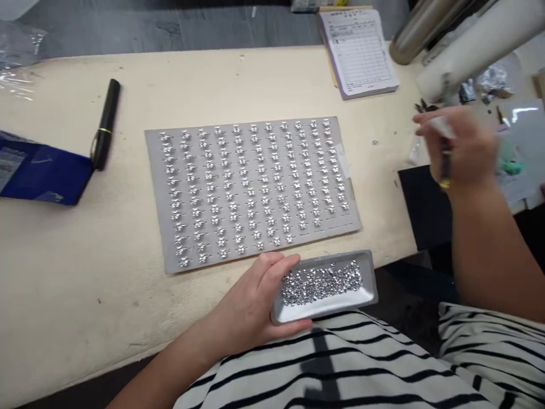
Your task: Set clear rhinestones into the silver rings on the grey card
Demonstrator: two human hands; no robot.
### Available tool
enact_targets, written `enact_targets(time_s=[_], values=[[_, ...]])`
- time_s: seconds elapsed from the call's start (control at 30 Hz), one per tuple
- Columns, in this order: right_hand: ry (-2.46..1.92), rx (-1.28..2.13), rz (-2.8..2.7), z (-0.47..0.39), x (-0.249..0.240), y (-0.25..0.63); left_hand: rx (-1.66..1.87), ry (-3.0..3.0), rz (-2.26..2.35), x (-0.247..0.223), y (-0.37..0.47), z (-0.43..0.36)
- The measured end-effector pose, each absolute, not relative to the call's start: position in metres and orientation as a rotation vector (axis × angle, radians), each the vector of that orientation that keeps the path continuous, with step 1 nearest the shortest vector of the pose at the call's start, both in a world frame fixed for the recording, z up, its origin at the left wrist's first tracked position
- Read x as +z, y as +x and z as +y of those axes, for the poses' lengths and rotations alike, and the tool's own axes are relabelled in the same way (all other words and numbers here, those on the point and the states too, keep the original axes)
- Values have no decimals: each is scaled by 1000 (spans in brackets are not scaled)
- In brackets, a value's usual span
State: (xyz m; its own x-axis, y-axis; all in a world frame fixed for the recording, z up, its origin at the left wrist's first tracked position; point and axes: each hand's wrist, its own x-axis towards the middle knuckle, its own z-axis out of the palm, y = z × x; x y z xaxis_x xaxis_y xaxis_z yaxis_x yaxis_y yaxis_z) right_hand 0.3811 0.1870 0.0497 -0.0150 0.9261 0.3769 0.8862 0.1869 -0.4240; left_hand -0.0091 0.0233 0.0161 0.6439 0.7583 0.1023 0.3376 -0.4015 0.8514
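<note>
My left hand grips the left end of a small white tray at the table's front edge. Many tiny silver pieces lie in the tray. Behind it a grey card lies flat, with rows of small silver flower-shaped pieces set in it; a few slots at its near right corner are bare. My right hand is raised at the right, blurred, its fingers closed on a dark pen-like tool with a gold-coloured end. Something whitish shows at its fingers, too blurred to make out.
A form pad lies at the back right, near a metal cylinder and a white roll. On the left are a black pen and a blue packet. A black sheet hangs over the right edge.
</note>
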Motion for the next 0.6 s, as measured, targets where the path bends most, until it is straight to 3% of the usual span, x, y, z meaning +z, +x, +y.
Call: enact_targets(time_s=[0.27, 0.6], values=[[-1312, 426, -1359, 141, 55, 245, 568, 1909, 836, 13, -14, 31], [-1545, 583, -1443, 126, 57, 218, 555, 1817, 814, 13, -18, 30]])
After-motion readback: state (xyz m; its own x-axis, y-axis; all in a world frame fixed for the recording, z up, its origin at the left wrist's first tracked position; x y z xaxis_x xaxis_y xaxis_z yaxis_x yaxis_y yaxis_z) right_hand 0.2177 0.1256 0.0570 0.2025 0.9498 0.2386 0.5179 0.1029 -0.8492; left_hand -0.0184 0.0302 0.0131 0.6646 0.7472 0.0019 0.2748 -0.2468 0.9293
